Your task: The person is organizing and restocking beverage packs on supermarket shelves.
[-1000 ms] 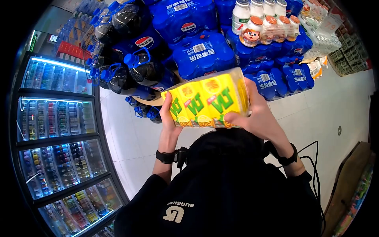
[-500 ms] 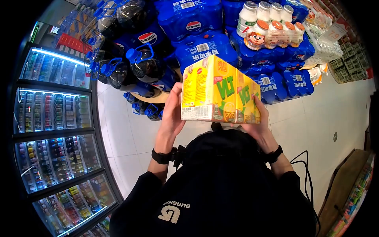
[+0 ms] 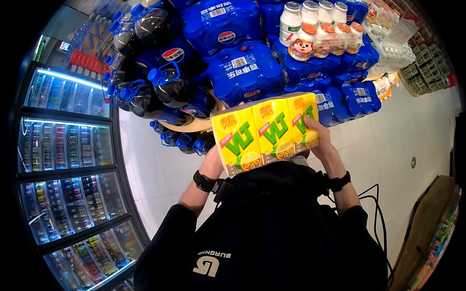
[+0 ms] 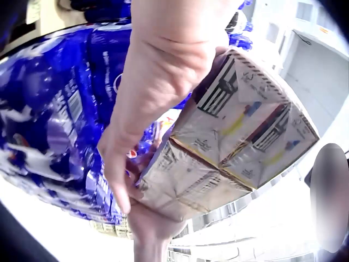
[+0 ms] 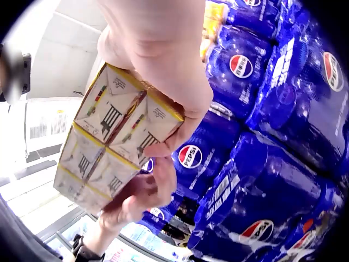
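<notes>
A shrink-wrapped yellow pack of drink cartons (image 3: 267, 131) is held in front of the person's chest, its printed side facing up in the head view. The left hand (image 3: 212, 162) grips its left end, with most fingers hidden behind the pack. At the other end the right hand (image 3: 318, 138) has its thumb on the printed face. Both wrist views show the carton ends (image 4: 218, 147), (image 5: 103, 142) under clear film. In the left wrist view the left hand (image 4: 158, 82) lies along one side; the right hand (image 5: 163, 71) curls over an edge in the right wrist view.
Blue cola multipacks (image 3: 245, 70) are stacked just beyond the pack, with white bottles (image 3: 310, 39) on top. Large dark bottles with blue caps (image 3: 170, 85) stand left of them. Lit drink coolers (image 3: 68, 145) line the left side; a brown ledge (image 3: 422, 228) is at lower right.
The pack was turned to show its end face half a second ago, then turned back, printed face up. Both hands have kept hold, and their grips have shifted.
</notes>
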`<state>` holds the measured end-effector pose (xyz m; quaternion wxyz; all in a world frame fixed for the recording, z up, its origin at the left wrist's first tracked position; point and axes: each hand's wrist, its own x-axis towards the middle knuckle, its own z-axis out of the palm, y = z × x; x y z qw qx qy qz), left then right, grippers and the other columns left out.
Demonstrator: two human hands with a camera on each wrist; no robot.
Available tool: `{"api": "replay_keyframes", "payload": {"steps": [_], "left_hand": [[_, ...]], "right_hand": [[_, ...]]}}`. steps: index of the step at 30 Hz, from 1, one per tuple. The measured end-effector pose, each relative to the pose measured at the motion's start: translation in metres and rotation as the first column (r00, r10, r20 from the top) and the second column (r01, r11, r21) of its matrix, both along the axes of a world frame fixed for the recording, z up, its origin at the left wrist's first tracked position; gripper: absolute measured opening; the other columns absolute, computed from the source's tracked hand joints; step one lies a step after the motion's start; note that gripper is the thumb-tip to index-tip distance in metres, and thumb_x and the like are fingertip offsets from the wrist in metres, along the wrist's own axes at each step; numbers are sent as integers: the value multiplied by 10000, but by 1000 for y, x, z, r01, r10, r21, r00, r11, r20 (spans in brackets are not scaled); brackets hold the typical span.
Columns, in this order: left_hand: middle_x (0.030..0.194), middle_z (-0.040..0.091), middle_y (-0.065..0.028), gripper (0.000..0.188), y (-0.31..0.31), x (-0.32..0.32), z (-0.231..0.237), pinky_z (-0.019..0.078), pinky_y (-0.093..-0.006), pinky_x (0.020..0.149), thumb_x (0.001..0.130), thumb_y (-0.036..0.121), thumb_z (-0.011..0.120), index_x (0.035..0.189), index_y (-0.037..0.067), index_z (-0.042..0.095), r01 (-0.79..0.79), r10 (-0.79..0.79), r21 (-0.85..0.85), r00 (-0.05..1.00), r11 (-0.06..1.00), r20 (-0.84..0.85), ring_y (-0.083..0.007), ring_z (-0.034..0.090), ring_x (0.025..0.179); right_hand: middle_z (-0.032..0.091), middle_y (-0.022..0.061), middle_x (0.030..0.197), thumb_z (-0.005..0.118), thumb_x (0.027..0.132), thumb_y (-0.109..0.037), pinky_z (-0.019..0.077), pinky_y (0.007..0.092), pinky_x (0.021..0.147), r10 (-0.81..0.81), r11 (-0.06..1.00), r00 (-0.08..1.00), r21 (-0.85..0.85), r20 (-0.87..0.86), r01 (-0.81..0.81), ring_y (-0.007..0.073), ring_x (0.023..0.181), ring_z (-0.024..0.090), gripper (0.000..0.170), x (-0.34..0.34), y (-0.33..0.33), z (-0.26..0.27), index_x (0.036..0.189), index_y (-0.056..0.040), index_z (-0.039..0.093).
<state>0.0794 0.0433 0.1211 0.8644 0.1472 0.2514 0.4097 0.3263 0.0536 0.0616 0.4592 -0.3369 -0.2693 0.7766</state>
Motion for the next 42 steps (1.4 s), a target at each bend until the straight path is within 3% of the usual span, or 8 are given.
{"api": "replay_keyframes", "payload": {"steps": [8,12,16,23,27,30,36,42], "left_hand": [[1456,457,-154,716,-2,-14,-51,427,-473,1050,960,589,424,1480,103,356,145,-46,-191,894,971,445,-345,483,1295],[1507,370,-191,821,-5,-26,-70,370,-463,1095,900,634,480,1502,100,317,11,13,-45,863,999,504,-353,453,1322],[1437,459,-193,760,-2,-20,-67,444,-441,1027,885,557,508,1453,66,386,-173,148,18,887,985,437,-338,506,1266],[1284,594,-179,816,4,-22,-61,542,-405,888,777,518,661,1381,11,454,-300,233,160,912,940,339,-299,636,1081],[1343,550,-146,957,1,-17,-54,515,-429,966,700,524,806,1411,26,403,-221,206,262,975,940,82,-284,594,1163],[1348,538,-136,957,1,-2,-42,498,-401,1008,666,349,891,1404,15,381,-227,185,279,968,933,172,-268,560,1219],[1346,527,-142,965,9,-2,-14,524,-374,967,602,33,888,1394,3,337,-202,293,388,937,899,-191,-259,580,1191],[1408,479,-131,938,18,-49,-37,426,-396,1040,664,194,860,1430,16,350,-154,207,438,975,886,-76,-267,497,1274]], "right_hand": [[561,75,1242,642,892,-348,416,272,975,140,921,947,313,290,-233,143,1133,535,646,0,28,55,1388,1,418],[596,105,1167,632,924,-315,447,271,919,-123,841,803,491,584,-228,169,1057,573,526,-9,36,55,1291,41,508],[437,183,1414,723,855,-254,466,358,943,-460,736,683,674,567,-64,286,1235,503,723,-37,2,52,1434,-4,370],[129,260,1558,864,679,-422,251,505,1145,-371,542,706,758,604,-364,438,1421,231,1145,-56,-48,54,1511,-28,183],[191,262,1532,917,611,-367,271,503,1137,-516,491,709,844,480,-214,422,1421,243,1223,-68,-46,44,1498,-46,138],[252,255,1499,944,583,-316,312,452,1128,-715,285,660,958,230,-25,363,1400,312,1219,-82,-38,24,1471,4,172],[429,187,1335,876,657,-452,436,354,986,-782,318,593,941,193,113,257,1212,496,996,-74,-29,2,1340,-16,296],[433,179,1337,806,707,-552,439,344,993,-713,367,597,922,366,-127,256,1195,508,1014,-24,-32,27,1392,-31,270]]}}
